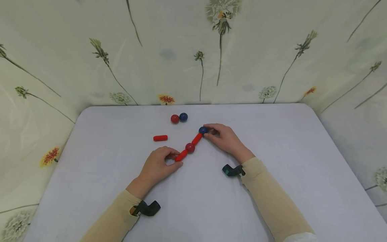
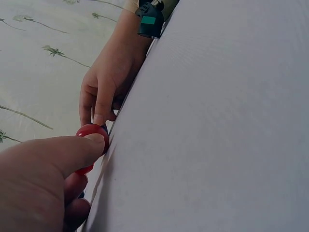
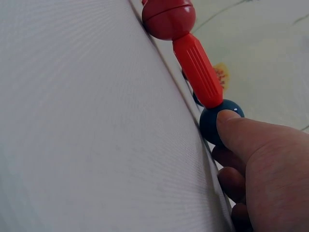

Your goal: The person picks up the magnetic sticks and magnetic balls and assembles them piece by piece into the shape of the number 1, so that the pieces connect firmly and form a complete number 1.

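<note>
A chain of toy pieces slants across the middle of the table in the head view. From its near end it runs red rod (image 1: 182, 155), red ball (image 1: 189, 148), second red rod (image 1: 197, 139), blue ball (image 1: 202, 130). My left hand (image 1: 158, 164) pinches the near red rod between thumb and fingers. At the far end, my right hand (image 1: 225, 137) pinches the blue ball; the right wrist view shows the thumb pressed on that blue ball (image 3: 210, 125), with the grooved red rod (image 3: 198, 70) joined to it. The left thumb partly covers red in the left wrist view.
A loose red rod (image 1: 160, 138) lies left of the chain. Farther back, another red ball (image 1: 174, 119) and another blue ball (image 1: 183, 117) sit side by side. The white table (image 1: 272, 134) ends at a flower-printed cloth (image 1: 181, 67) behind.
</note>
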`<state>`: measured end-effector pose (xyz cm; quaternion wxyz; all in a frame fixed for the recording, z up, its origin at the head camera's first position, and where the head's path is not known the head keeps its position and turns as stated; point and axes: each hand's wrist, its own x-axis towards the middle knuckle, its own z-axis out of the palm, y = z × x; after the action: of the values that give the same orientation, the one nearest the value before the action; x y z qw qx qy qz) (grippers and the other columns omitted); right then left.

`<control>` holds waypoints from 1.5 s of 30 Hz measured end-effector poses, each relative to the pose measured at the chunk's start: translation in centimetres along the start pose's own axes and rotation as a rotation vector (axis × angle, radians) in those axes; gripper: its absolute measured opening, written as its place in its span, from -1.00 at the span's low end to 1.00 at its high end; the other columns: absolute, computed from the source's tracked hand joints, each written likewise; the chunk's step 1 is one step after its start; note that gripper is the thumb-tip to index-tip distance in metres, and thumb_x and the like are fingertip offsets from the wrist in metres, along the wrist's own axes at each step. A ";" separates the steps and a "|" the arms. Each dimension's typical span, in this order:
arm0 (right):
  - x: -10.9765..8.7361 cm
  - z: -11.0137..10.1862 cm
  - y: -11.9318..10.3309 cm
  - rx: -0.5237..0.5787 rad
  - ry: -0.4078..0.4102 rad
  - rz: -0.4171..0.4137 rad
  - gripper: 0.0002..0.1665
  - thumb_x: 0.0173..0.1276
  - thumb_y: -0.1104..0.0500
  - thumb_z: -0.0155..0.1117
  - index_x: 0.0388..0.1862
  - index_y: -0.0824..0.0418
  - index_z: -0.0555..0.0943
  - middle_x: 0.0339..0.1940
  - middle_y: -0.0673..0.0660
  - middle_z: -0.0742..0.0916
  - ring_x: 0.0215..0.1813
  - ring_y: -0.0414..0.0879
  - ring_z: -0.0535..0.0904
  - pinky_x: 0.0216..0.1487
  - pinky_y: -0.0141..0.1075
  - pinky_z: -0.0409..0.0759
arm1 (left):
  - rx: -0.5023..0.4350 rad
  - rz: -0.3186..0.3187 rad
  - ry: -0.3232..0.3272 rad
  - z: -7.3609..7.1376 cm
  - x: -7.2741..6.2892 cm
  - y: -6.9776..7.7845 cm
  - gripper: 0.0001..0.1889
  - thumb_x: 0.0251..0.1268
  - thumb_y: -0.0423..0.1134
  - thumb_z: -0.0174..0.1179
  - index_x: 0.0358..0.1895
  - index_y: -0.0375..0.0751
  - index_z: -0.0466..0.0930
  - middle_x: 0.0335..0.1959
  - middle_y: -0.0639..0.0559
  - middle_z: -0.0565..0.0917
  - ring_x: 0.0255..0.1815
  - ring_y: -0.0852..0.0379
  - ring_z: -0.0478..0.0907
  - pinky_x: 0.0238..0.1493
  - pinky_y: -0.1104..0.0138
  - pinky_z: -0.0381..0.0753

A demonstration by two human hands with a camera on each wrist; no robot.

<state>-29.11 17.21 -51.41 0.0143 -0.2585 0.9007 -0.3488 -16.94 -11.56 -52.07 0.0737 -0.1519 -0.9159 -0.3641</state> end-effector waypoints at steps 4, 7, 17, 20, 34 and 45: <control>0.2 0.4 0.1 0.005 -0.004 0.005 -0.49 0.40 -0.11 0.30 0.28 -0.03 0.58 0.08 -0.05 0.67 -0.05 -0.17 0.56 0.03 -0.17 0.53 | -0.024 -0.015 -0.004 0.0 -0.2 -0.2 -0.62 0.10 0.08 0.45 -0.04 0.11 0.66 -0.23 0.32 0.61 -0.19 0.33 0.51 -0.13 0.33 0.58; 0.3 0.9 0.0 0.018 -0.033 -0.001 -0.47 0.40 -0.14 0.28 0.30 -0.04 0.57 0.09 -0.06 0.67 -0.05 -0.17 0.55 0.03 -0.18 0.53 | -0.063 -0.072 0.011 -0.3 -0.7 -0.5 -0.58 0.13 0.19 0.39 0.00 0.11 0.65 -0.21 0.32 0.60 -0.17 0.32 0.51 -0.13 0.30 0.58; 0.3 0.6 0.0 0.019 -0.026 0.007 -0.48 0.39 -0.12 0.30 0.29 -0.06 0.57 0.07 -0.08 0.67 -0.06 -0.18 0.56 0.03 -0.19 0.53 | -0.112 -0.113 0.091 -3.6 2.5 -1.2 -0.64 0.24 -0.02 0.37 0.02 -0.08 0.65 -0.23 0.17 0.62 -0.16 0.22 0.52 -0.07 0.21 0.54; 0.3 0.6 0.1 0.026 -0.022 0.000 -0.48 0.39 -0.14 0.29 0.29 -0.06 0.57 0.06 -0.08 0.68 -0.06 -0.18 0.57 0.03 -0.18 0.53 | -0.089 -0.129 0.061 -4.6 3.9 -1.4 -0.62 0.25 -0.03 0.37 0.06 -0.10 0.63 -0.23 0.16 0.62 -0.16 0.18 0.54 -0.04 0.20 0.57; 0.0 0.2 0.4 0.018 -0.010 0.004 -0.48 0.39 -0.15 0.28 0.29 -0.07 0.57 0.07 -0.07 0.68 -0.05 -0.17 0.58 0.03 -0.16 0.54 | -0.021 -0.229 -0.072 -6.1 8.9 -1.8 -0.54 0.28 -0.01 0.33 0.18 -0.10 0.55 -0.02 0.03 0.61 0.03 0.07 0.52 0.02 0.16 0.56; 0.0 0.1 0.3 0.004 -0.007 0.024 -0.49 0.39 -0.16 0.29 0.28 -0.09 0.57 0.04 -0.10 0.68 -0.06 -0.20 0.56 0.00 -0.19 0.55 | 0.072 -0.260 -0.194 -5.8 12.1 -2.5 -0.48 0.25 -0.02 0.35 0.24 -0.04 0.49 0.09 0.00 0.56 0.07 0.02 0.48 0.10 0.13 0.52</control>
<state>-29.20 17.33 -51.70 0.0221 -0.2489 0.9030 -0.3495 -29.09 -14.54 -46.56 -0.0574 -0.0637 -0.9431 -0.3213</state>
